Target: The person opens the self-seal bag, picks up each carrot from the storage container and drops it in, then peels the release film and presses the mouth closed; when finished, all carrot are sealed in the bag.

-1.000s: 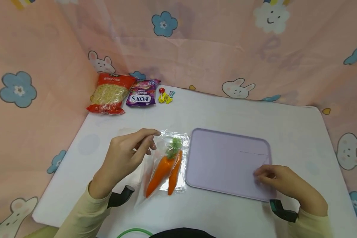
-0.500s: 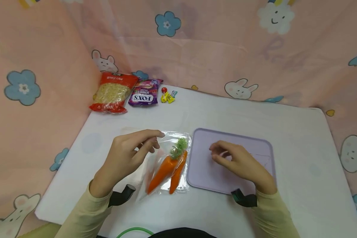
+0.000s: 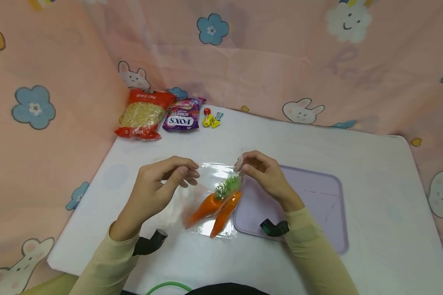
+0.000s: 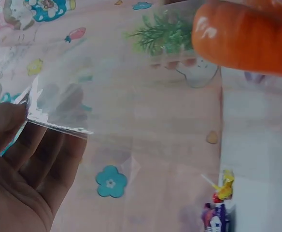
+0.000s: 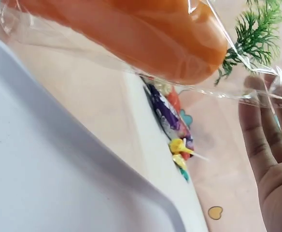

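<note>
A clear plastic bag point(image 3: 208, 177) holds two orange carrots, a left one point(image 3: 205, 207) and a right one point(image 3: 227, 213), with a feathery green top point(image 3: 227, 187) beside them. My left hand point(image 3: 158, 184) pinches the bag's upper left corner; in the left wrist view the film edge point(image 4: 59, 126) runs from thumb to fingers. My right hand point(image 3: 263, 174) pinches the upper right corner. Seen from the right wrist, the fingers of that hand point(image 5: 276, 159) lie behind the clear film, and the rounded end of a carrot point(image 5: 189, 46) shows close up.
A flat lilac tray point(image 3: 313, 205) lies right of the bag, partly under the right forearm. At the back left stand a red pasta bag point(image 3: 144, 114), a purple Fox's candy bag point(image 3: 182, 114) and several small sweets point(image 3: 211, 119). A green ring-like edge point(image 3: 170, 283) shows in front.
My right hand has moved left from the tray's right side to the bag's upper right corner and now pinches it. The bag and carrots have shifted slightly. My left hand has barely moved.
</note>
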`<state>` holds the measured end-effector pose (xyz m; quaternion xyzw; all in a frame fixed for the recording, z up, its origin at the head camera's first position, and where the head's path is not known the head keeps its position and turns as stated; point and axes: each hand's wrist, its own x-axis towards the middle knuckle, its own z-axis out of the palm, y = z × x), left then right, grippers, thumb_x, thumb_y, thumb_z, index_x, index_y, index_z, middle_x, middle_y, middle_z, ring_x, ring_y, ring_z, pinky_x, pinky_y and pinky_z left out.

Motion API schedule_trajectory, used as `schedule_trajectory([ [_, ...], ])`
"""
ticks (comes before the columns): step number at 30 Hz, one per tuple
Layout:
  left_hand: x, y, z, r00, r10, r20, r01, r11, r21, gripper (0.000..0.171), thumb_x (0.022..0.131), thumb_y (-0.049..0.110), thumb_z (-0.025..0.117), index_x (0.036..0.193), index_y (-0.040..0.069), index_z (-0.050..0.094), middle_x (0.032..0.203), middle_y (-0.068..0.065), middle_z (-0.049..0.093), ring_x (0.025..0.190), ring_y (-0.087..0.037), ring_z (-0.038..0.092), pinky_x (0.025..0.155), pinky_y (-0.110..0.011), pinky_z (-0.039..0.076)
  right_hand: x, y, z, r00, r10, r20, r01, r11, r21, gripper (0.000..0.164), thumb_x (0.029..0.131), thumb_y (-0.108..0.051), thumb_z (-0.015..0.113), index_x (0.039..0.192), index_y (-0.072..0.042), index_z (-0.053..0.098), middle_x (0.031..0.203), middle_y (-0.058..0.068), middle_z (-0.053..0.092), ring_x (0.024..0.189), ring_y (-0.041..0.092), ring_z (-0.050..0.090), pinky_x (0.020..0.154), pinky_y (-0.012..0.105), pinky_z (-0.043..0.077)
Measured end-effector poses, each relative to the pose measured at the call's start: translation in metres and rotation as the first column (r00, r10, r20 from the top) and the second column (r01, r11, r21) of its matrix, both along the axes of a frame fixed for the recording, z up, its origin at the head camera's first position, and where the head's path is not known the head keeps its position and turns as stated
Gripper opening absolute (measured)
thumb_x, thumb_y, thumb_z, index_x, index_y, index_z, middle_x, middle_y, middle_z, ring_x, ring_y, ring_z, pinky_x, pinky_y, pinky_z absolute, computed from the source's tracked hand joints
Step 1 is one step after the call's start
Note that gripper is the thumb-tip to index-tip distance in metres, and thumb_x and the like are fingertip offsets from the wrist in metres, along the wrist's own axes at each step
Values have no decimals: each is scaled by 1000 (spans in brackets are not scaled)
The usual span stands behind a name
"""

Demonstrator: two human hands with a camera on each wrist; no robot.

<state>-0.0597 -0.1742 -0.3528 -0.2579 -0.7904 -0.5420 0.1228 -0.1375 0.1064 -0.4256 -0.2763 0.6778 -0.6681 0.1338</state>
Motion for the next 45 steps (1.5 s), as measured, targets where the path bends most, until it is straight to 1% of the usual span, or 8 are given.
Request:
schedule_trajectory([
  [6,-4,-13,-10,979,32,203,-65,985,157,20,94,-5,50,109,1,62,91,-10,68,73,-25,68,60,-36,57,5,1,8,989,-99,-107,96,995,-32,14,90,6,55,103,6,62,101,18,59,80,32,59,72,40,55],
  [15,-2,-19,-12,965,77,252,-129,972,198,23,86,1,66,108,7,67,89,-11,69,73,-26,68,66,-37,57,17,11,31,975,-135,-174,115,986,-123,22,82,19,58,100,8,64,94,23,61,69,31,59,64,38,56],
  [19,6,-22,-3,981,63,182,-115,951,288,21,81,-14,63,99,-4,68,87,-19,68,72,-28,68,65,-34,57,26,18,52,958,-124,-258,71,976,-206,26,75,27,59,96,13,64,88,22,62,68,29,60,62,38,56],
  [23,14,-22,10,999,-16,40,1,933,360,22,76,-24,61,95,-13,66,88,-22,68,74,-26,68,68,-33,56,35,23,74,928,-104,-359,19,972,-233,28,72,28,61,95,12,65,83,20,64,67,26,62,63,34,56],
  [30,23,-20,25,987,-95,-130,138,912,387,15,78,-15,67,93,-16,66,88,-19,69,75,-22,69,68,-29,56,48,31,93,889,-116,-443,-37,946,-322,21,70,23,68,89,16,64,78,20,66,63,23,63,59,29,55],
  [35,19,-22,20,992,-55,117,6,924,381,17,83,-14,61,99,-12,65,86,-21,68,68,-29,68,58,-38,56,49,34,91,936,-165,-310,87,964,-250,20,73,21,66,92,13,65,80,20,65,66,25,63,63,30,56],
  [40,-2,-26,-7,908,-11,420,-127,945,301,20,89,6,63,106,-4,65,91,-17,69,71,-33,68,61,-44,56,35,34,69,973,-208,-97,203,978,-55,18,81,12,65,97,5,67,84,19,65,66,28,63,65,35,56],
  [45,-20,-29,-31,884,-38,467,-116,948,298,24,88,13,66,107,-3,65,94,-19,68,74,-35,68,62,-45,55,18,35,43,973,-228,-31,229,973,9,16,83,0,69,100,1,67,84,18,66,67,30,64,66,38,56],
])
